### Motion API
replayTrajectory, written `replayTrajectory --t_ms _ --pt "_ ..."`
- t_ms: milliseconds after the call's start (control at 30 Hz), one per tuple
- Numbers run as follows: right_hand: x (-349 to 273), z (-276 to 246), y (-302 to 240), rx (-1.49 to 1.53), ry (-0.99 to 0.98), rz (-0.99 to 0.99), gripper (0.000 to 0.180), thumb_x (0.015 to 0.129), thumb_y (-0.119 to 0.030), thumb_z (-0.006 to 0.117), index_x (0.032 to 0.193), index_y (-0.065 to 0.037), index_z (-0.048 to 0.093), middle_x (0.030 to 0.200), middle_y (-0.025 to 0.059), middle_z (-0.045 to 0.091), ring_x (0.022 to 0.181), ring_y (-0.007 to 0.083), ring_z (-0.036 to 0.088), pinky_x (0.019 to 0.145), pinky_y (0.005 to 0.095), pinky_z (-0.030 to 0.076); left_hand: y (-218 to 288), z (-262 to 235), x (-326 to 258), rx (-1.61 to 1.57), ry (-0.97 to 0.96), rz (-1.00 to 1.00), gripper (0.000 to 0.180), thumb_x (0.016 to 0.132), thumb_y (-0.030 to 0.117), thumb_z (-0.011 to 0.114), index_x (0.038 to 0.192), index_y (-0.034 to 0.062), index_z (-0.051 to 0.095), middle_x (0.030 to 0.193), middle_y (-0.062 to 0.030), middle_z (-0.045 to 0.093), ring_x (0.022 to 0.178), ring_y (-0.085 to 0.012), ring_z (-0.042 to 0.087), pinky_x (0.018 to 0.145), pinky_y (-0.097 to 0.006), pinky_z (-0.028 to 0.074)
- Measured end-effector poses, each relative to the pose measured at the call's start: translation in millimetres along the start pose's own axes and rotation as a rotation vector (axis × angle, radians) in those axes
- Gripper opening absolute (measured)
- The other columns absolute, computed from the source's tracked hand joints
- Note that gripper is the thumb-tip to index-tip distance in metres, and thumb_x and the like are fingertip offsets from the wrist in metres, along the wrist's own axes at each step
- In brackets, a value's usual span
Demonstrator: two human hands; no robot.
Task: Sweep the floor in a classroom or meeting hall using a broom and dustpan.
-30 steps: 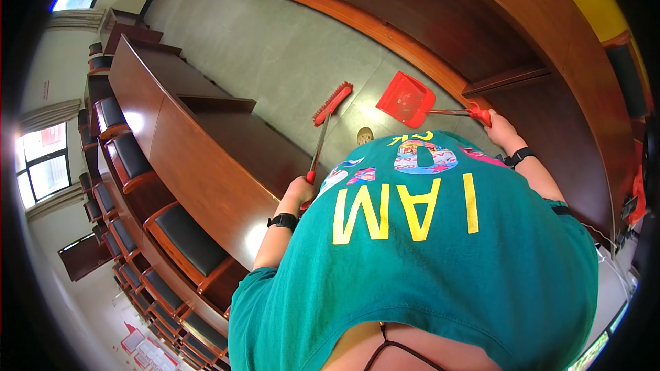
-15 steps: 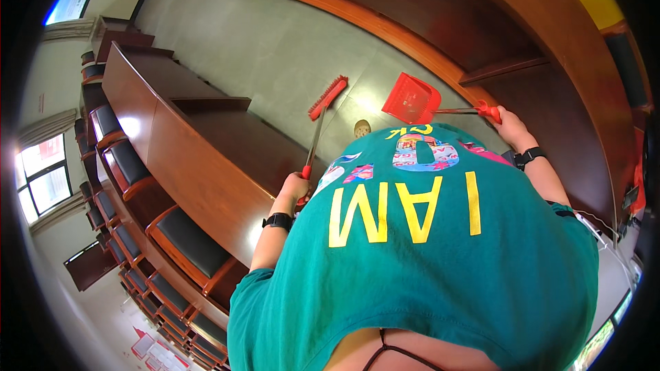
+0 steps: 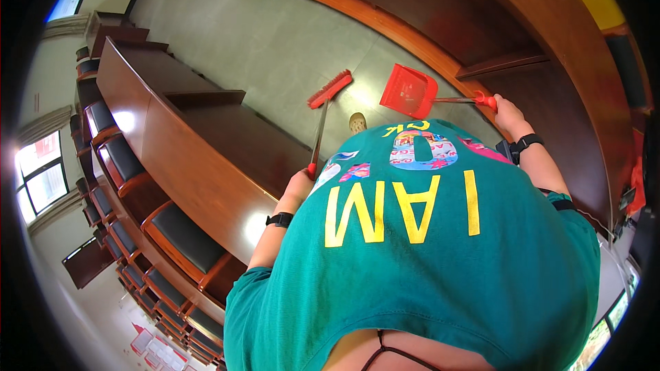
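Observation:
My left hand (image 3: 298, 187) is closed round the handle of a red broom (image 3: 331, 89). Its bristled head is at the grey floor, ahead and to the left of my shoe (image 3: 357, 122). On the other side, my right hand (image 3: 509, 114) grips the red end of a long-handled dustpan (image 3: 410, 91). The red pan is at the floor to the right of the broom head, with a gap between the two. Part of each handle's grip is hidden by my fingers. A dark band sits on each wrist.
A long wooden desk (image 3: 185, 158) runs along my left, with rows of dark-padded chairs (image 3: 187, 237) behind it. Another curved wooden desk (image 3: 577, 89) closes in on the right. Between them lies a strip of grey tiled floor (image 3: 261, 34).
The broom head has turned and shifted slightly, its bristles now facing more away from me. The dustpan has moved a little away from my body and tilted. Both hands keep their hold.

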State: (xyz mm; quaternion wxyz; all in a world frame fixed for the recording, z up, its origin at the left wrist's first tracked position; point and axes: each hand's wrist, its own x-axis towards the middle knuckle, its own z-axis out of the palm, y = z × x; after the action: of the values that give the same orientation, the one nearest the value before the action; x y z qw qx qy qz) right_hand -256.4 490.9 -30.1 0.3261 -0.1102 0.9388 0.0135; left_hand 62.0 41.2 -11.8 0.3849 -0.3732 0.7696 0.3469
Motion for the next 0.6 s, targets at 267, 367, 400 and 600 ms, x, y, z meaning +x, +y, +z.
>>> replayTrajectory --t_ms 267,367,400,600 --pt "4 -8 -3 -0.001 -0.022 0.016 0.035 0.080 -0.004 0.057 0.113 -0.008 0.046 0.108 0.0200 0.059 0.105 0.0371 0.055 0.085 0.0443 0.045 13 7 -19 -0.294 -0.118 -0.027 0.040 0.089 0.025 0.056 0.122 0.0013 0.056 0.115 -0.0127 0.062 0.106 -0.0187 0.058 0.091 -0.029 0.041" --pt "2 -13 -9 0.009 -0.041 0.017 0.038 0.080 -0.003 0.057 0.116 -0.007 0.045 0.110 0.0201 0.059 0.107 0.0369 0.054 0.086 0.0439 0.045 14 3 -24 -0.319 -0.175 0.027 0.039 0.090 0.023 0.054 0.122 0.0018 0.056 0.114 -0.0119 0.062 0.105 -0.0188 0.058 0.092 -0.030 0.042" --pt "0 -16 -12 0.014 -0.050 0.020 0.039 0.079 -0.003 0.057 0.117 -0.007 0.045 0.111 0.0201 0.059 0.107 0.0368 0.054 0.087 0.0438 0.045 15 1 -27 -0.309 -0.178 0.017 0.039 0.090 0.023 0.054 0.122 0.0016 0.056 0.114 -0.0122 0.062 0.105 -0.0191 0.058 0.092 -0.030 0.042" --pt "2 -20 -14 -0.009 -0.064 0.039 0.040 0.079 -0.002 0.055 0.118 -0.007 0.045 0.112 0.0205 0.058 0.108 0.0368 0.054 0.088 0.0435 0.045 20 -8 -40 -0.067 -0.140 0.095 0.041 0.088 0.025 0.056 0.122 0.0002 0.056 0.116 -0.0135 0.061 0.104 -0.0200 0.059 0.092 -0.030 0.043"
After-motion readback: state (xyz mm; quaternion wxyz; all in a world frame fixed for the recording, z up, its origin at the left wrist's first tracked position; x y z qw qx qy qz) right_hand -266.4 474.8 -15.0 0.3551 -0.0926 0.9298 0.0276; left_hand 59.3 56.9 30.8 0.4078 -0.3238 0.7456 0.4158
